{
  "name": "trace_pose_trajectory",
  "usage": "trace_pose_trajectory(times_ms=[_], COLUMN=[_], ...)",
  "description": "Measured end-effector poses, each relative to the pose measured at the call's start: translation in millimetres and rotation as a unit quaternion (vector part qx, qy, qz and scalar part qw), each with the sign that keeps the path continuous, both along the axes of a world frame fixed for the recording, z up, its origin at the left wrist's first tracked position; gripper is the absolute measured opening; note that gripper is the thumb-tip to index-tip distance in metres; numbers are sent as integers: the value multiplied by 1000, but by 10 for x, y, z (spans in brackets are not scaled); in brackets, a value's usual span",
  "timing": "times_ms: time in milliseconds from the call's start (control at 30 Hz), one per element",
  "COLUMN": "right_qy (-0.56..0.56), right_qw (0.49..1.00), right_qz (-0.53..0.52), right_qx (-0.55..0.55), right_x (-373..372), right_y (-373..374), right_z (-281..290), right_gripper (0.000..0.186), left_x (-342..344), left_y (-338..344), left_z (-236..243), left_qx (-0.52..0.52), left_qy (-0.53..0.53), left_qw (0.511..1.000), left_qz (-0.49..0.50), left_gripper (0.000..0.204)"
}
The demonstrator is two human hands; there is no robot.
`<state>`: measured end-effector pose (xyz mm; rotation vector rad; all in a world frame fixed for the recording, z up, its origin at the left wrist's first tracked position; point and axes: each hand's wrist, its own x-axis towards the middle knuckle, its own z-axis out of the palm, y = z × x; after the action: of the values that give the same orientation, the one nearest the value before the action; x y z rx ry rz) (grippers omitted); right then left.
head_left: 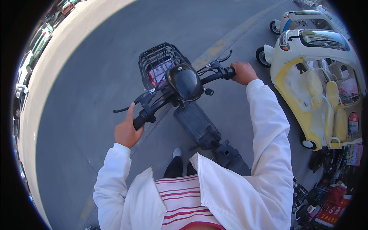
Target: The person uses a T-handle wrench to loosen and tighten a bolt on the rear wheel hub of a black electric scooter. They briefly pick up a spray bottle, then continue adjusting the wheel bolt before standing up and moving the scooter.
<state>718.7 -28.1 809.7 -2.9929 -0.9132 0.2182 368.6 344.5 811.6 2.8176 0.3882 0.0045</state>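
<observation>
An electric scooter (186,82) stands in front of me, its black handlebar slanting up to the right. My left hand (127,129) rests round the left grip (140,121), with the index finger stretched out toward the left brake lever (122,110). The right grip (229,73) is wrapped by my right hand (245,73), while the right brake lever (226,56) juts out ahead of it. A key (209,91) hangs beside the rounded black headset. Inside the wire basket (145,57) at the front lies a pinkish-purple package (161,72). Below the handlebar runs the dark ribbed footboard (197,122).
A yellow and white three-wheeled vehicle (287,76) is parked close on the right, with a second white one (303,17) beyond it. Assorted goods and a red printed box (333,211) crowd the lower right. Cars (25,73) line the far left, past sunlit pavement.
</observation>
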Motion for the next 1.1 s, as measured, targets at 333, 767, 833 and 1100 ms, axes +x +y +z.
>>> trace_pose_trajectory(times_ms=[333, 767, 833, 1100], right_qy=[116, 203, 226, 235], right_qw=[987, 970, 966, 964], right_qz=[99, 118, 112, 80], right_qx=[-44, -64, -54, -96], right_x=[242, 356, 381, 317], right_y=[65, 79, 40, 322], right_z=[190, 214, 168, 299], right_gripper=[32, 34, 33, 32], left_x=[248, 269, 307, 31], left_y=[-85, -185, -111, 210], left_z=[-49, -67, -64, -492], left_qx=[25, 133, 162, 96], left_qy=[117, 157, 119, -57], left_qw=[989, 971, 977, 993], left_qz=[83, 119, 77, 45], left_gripper=[104, 102, 102, 90])
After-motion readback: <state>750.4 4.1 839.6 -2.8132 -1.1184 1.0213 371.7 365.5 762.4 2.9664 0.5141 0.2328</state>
